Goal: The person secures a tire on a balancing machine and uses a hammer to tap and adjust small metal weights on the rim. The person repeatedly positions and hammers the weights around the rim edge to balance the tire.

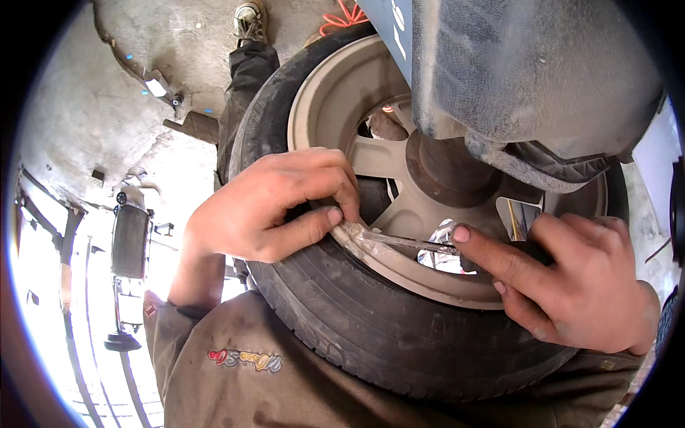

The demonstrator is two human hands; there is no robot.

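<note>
A wheel rim (439, 287), dusty beige with wide spokes, sits inside a black tire (342, 317) close in front of me. My left hand (282, 203) is closed at the rim's near-left edge, thumb and forefinger pinched together; what lies between them is hidden. Beside those fingertips the rim edge has a pale, scraped-looking patch. A thin, narrow metal tool (414, 243) crosses the rim there, its far end close to my left fingers. My right hand (571, 274) grips its other end, forefinger stretched along it; the palm hides the handle.
A large dusty dark plastic panel (528, 71) overhangs the wheel at upper right. Beyond the tire, a person's trouser leg and shoe (250, 25) rest on the concrete floor, near an orange hose (344, 16). At left stands a dark cylindrical thing (130, 239) among metal bars.
</note>
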